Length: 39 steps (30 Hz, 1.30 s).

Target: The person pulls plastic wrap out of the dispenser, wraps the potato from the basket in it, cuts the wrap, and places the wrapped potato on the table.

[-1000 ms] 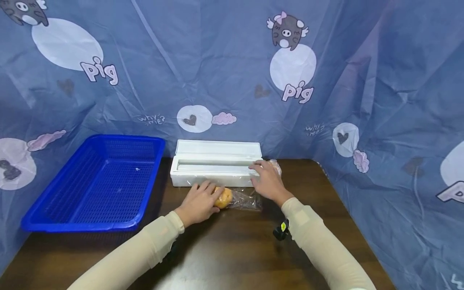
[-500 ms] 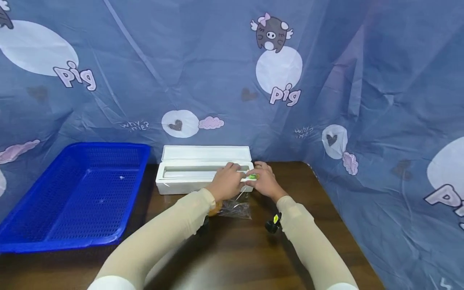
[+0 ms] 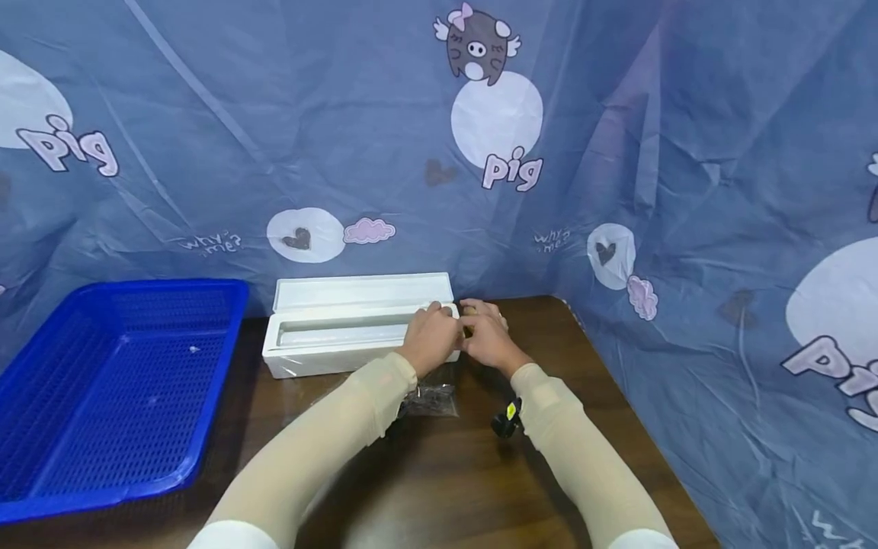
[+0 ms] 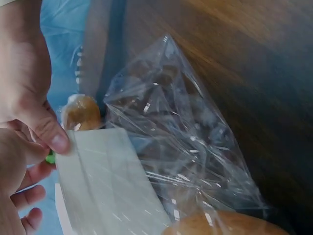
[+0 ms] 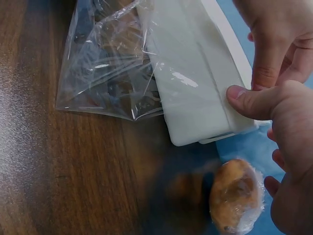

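Note:
A long white cling film box (image 3: pixel 343 358) lies with its hinged lid raised against the back cloth. At its right end both hands meet. My left hand (image 3: pixel 430 335) pinches a small green piece (image 4: pixel 50 156), probably the slide cutter, between thumb and finger. My right hand (image 3: pixel 487 339) grips the box end, its thumb pressed on the front wall. Clear film (image 5: pixel 110 73) hangs down the box front onto the table. Under the film is a potato (image 4: pixel 227 224), hidden behind my left forearm in the head view. Another potato (image 5: pixel 237 196), wrapped in film, lies beyond the box's right end.
A blue plastic basket (image 3: pixel 226 366) stands to the left of the box. The brown wooden table (image 3: pixel 466 488) ends at its right edge, and a blue patterned cloth (image 3: pixel 384 137) hangs close behind the box.
My left hand has left the potato in front of the box and moved right to the box's end, where it meets the right hand. The head view has turned right.

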Each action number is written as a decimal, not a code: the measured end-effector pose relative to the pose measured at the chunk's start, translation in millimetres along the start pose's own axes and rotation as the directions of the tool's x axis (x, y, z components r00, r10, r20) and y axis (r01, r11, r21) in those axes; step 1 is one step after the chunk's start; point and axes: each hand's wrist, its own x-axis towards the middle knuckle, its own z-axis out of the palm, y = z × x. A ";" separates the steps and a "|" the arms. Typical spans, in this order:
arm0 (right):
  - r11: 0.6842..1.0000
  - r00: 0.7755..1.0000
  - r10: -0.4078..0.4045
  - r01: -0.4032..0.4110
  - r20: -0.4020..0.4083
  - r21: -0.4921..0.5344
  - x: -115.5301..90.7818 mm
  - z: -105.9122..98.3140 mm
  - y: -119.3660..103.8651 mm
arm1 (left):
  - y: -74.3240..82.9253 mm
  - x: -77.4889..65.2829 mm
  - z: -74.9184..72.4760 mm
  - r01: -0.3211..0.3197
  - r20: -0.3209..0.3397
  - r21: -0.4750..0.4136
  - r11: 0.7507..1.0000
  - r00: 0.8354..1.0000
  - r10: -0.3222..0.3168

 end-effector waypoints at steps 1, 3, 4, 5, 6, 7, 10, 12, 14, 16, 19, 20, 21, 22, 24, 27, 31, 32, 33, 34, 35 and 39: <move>1.000 1.000 0.001 -0.001 -0.004 0.005 0.5 -0.9 -0.8 | -0.2 0.0 0.3 0.002 -0.005 0.003 1.000 1.000 -0.002; 1.000 1.000 0.004 -0.004 -0.010 0.007 0.8 -2.3 -1.3 | 0.5 0.8 0.8 0.004 -0.020 0.008 1.000 1.000 -0.003; 1.000 1.000 0.008 -0.008 -0.013 0.011 0.6 -2.9 -1.0 | 1.4 1.4 1.1 0.006 -0.023 0.009 1.000 1.000 -0.006; 1.000 1.000 0.012 -0.011 -0.015 0.013 0.2 -3.3 -0.8 | 2.6 2.1 1.5 0.010 -0.025 0.004 1.000 1.000 -0.009; 1.000 1.000 0.016 -0.016 -0.015 0.020 -0.3 -3.7 -0.9 | 3.8 2.9 2.1 0.013 -0.027 -0.002 1.000 1.000 -0.013; 1.000 1.000 0.018 -0.018 -0.015 0.024 -0.8 -3.4 -0.1 | 4.8 3.5 3.3 0.017 -0.026 -0.010 1.000 1.000 -0.017; 0.999 1.000 0.017 -0.017 -0.002 0.035 -0.6 -1.0 1.6 | 5.8 3.6 8.5 0.042 -0.015 -0.028 0.999 0.999 -0.042; 0.999 1.000 0.014 -0.014 0.008 0.043 0.4 1.1 1.8 | 4.3 2.3 12.4 0.041 -0.016 -0.013 0.999 0.999 -0.041; 0.999 1.000 0.013 -0.014 0.014 0.044 1.6 2.9 1.5 | 1.5 0.2 17.7 0.017 -0.042 0.015 1.000 0.999 -0.017; 0.999 1.000 0.013 -0.013 0.007 0.041 1.4 4.6 1.1 | -1.0 -2.9 22.5 -0.040 -0.108 0.026 0.999 0.993 0.043; 0.999 1.000 0.010 -0.010 -0.015 0.033 -1.1 7.0 3.4 | -2.1 -5.8 29.1 -0.111 -0.196 0.040 0.993 0.974 0.116; 1.000 1.000 0.007 -0.006 -0.023 0.028 -2.0 7.7 4.5 | -2.1 -6.4 29.8 -0.125 -0.208 0.038 0.991 0.969 0.130; 1.000 1.000 0.000 0.001 -0.028 0.025 -2.8 8.2 5.4 | -2.4 -6.6 29.8 -0.135 -0.209 0.042 0.990 0.968 0.141; 1.000 0.999 -0.003 0.004 -0.033 0.030 -3.2 8.2 5.8 | -2.8 -6.3 29.3 -0.137 -0.196 0.054 0.989 0.970 0.145; 0.999 0.999 -0.027 0.029 -0.041 0.029 -1.8 8.1 6.4 | -4.8 -5.8 26.2 -0.139 -0.166 0.069 0.988 0.975 0.149; 0.997 0.995 -0.075 0.077 -0.058 0.030 2.5 6.5 4.0 | -9.1 -6.9 18.5 -0.133 -0.140 0.081 0.988 0.980 0.143; 0.993 0.989 -0.111 0.115 -0.097 0.040 6.9 4.9 1.7 | -12.7 -7.1 11.4 -0.113 -0.111 0.064 0.992 0.987 0.119; 0.992 0.988 -0.114 0.119 -0.102 0.048 7.5 4.9 1.4 | -13.2 -7.0 10.4 -0.111 -0.102 0.059 0.992 0.988 0.117; 0.992 0.988 -0.113 0.119 -0.105 0.051 7.9 5.1 1.0 | -13.3 -7.0 9.3 -0.110 -0.093 0.054 0.992 0.989 0.114; 0.991 0.988 -0.114 0.120 -0.107 0.050 8.1 5.5 0.9 | -13.1 -7.2 8.3 -0.111 -0.084 0.052 0.992 0.990 0.115; 0.992 0.988 -0.112 0.117 -0.106 0.049 8.1 6.1 0.9 | -13.0 -7.6 7.6 -0.112 -0.077 0.047 0.993 0.990 0.116; 0.995 0.991 -0.089 0.094 -0.097 0.042 7.9 7.6 -1.0 | -12.9 -9.5 7.6 -0.119 -0.064 0.047 0.992 0.991 0.122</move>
